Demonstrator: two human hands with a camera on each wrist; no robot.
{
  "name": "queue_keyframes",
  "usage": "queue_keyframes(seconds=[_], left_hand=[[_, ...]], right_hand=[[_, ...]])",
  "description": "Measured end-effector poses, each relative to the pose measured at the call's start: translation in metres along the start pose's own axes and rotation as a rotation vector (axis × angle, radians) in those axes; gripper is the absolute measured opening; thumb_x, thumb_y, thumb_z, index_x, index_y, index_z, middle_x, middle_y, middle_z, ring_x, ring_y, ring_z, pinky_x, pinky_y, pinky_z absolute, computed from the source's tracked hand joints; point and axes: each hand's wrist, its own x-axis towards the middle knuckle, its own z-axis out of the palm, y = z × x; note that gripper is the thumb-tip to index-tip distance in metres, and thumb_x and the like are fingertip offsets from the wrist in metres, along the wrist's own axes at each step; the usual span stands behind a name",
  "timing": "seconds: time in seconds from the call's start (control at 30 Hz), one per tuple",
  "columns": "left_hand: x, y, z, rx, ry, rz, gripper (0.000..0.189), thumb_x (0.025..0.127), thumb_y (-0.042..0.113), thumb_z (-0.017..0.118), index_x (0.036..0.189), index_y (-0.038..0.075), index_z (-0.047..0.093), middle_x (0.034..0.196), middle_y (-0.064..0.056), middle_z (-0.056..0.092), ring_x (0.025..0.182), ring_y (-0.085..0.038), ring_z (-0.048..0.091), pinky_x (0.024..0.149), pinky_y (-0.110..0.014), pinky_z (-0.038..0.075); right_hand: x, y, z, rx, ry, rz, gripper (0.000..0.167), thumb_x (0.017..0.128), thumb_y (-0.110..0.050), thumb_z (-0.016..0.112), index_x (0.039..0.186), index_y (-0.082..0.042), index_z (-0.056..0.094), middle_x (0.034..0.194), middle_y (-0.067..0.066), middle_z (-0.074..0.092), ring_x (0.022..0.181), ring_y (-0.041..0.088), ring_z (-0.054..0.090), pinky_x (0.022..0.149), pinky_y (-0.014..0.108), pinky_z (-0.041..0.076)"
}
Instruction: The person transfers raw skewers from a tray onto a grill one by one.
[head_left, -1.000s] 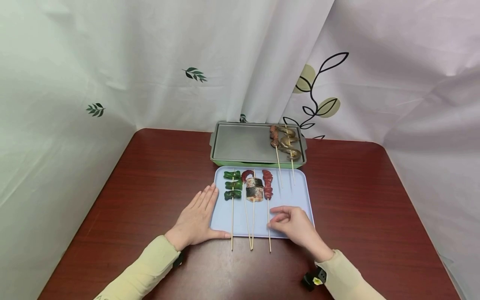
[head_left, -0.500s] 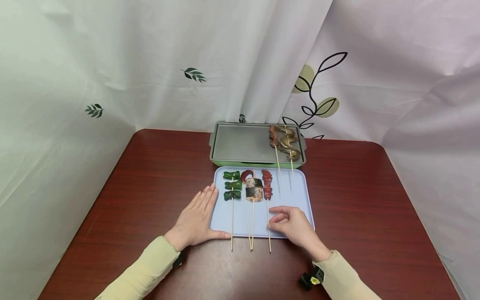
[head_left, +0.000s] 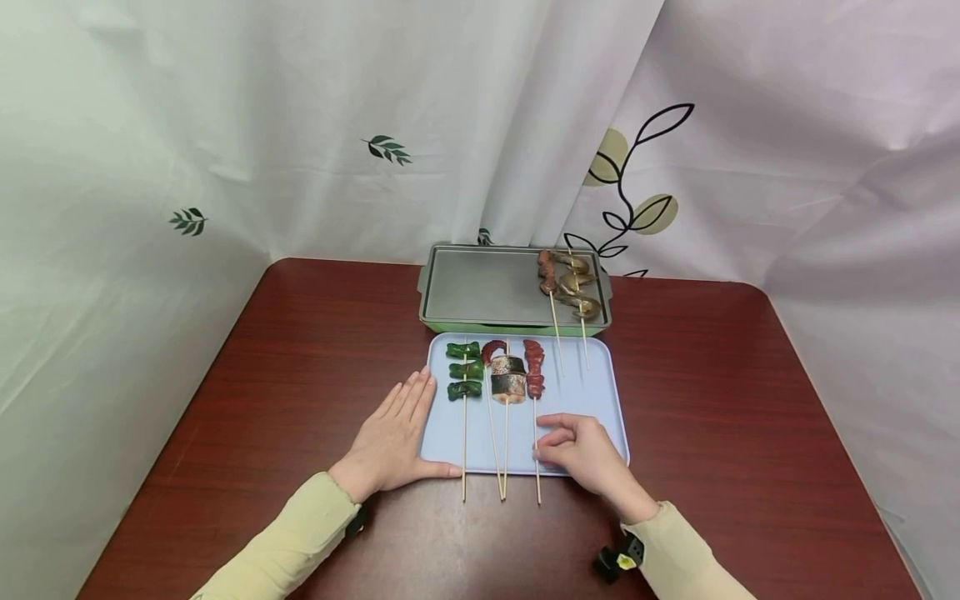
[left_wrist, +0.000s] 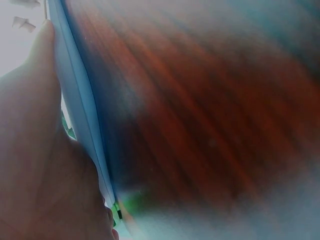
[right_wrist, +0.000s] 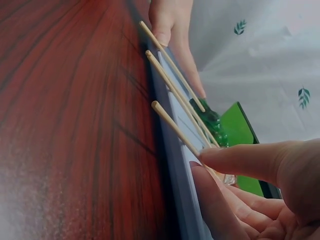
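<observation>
In the head view my left hand (head_left: 395, 435) lies with straight fingers along the left edge of a light blue tray (head_left: 592, 396), its thumb at the near rim. My right hand (head_left: 588, 450) pinches the wooden stick of a red meat skewer (head_left: 535, 367) between thumb and finger, as the right wrist view also shows at the stick (right_wrist: 177, 129). To its left on the tray lie a skewer with black-banded pale pieces (head_left: 509, 387), a curled dark red skewer (head_left: 492, 350) and a green pepper skewer (head_left: 465, 370). Their sticks overhang the near rim.
Behind the tray stands a green-sided grill with a grey plate (head_left: 480, 283). A brown meat skewer (head_left: 548, 273) and a shrimp skewer (head_left: 576, 287) lie on its right side, sticks reaching over the tray. Under everything is a reddish-brown table (head_left: 712, 400), with white curtains around it.
My right wrist has shifted slightly to the left, with the fingers at the same stick. The left hand and the skewers look unmoved.
</observation>
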Motion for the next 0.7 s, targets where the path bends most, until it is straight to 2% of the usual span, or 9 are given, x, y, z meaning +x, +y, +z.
queue_keyframes(seconds=[0.17, 0.4, 0.57, 0.7], left_hand=[[-0.0001, -0.0003, 0.0018, -0.017, 0.021, 0.003, 0.133, 0.075, 0.093, 0.05, 0.158, -0.008, 0.023, 0.165, -0.023, 0.018, 0.152, -0.034, 0.016, 0.122, -0.045, 0.017], [-0.0001, -0.0026, 0.008, -0.022, 0.035, -0.008, 0.134, 0.075, 0.095, 0.044, 0.159, -0.006, 0.02, 0.166, -0.021, 0.015, 0.154, -0.031, 0.012, 0.123, -0.044, 0.014], [-0.0002, -0.0024, 0.0089, -0.034, 0.035, -0.011, 0.133, 0.075, 0.095, 0.045, 0.159, -0.005, 0.019, 0.167, -0.02, 0.014, 0.154, -0.03, 0.011, 0.123, -0.044, 0.014], [0.0, -0.0025, 0.0085, -0.036, 0.041, -0.004, 0.134, 0.075, 0.095, 0.044, 0.159, -0.006, 0.02, 0.166, -0.021, 0.015, 0.154, -0.031, 0.012, 0.123, -0.044, 0.014]], right_hand=[[-0.0017, -0.0018, 0.0008, 0.127, -0.019, 0.03, 0.047, 0.084, 0.007, 0.076, 0.127, 0.016, 0.06, 0.084, 0.013, 0.072, 0.072, 0.02, 0.07, 0.065, 0.031, 0.06], [-0.0057, -0.0028, -0.0009, 0.267, -0.045, 0.098, 0.059, 0.083, 0.009, 0.073, 0.138, 0.014, 0.052, 0.091, 0.016, 0.069, 0.074, 0.024, 0.07, 0.067, 0.038, 0.062], [-0.0068, -0.0024, -0.0047, 0.314, -0.075, 0.115, 0.062, 0.083, 0.01, 0.072, 0.141, 0.013, 0.05, 0.097, 0.018, 0.067, 0.076, 0.021, 0.069, 0.068, 0.038, 0.062], [-0.0074, -0.0033, -0.0075, 0.317, -0.067, 0.132, 0.06, 0.083, 0.011, 0.072, 0.14, 0.011, 0.053, 0.1, 0.018, 0.068, 0.075, 0.018, 0.069, 0.068, 0.037, 0.062]])
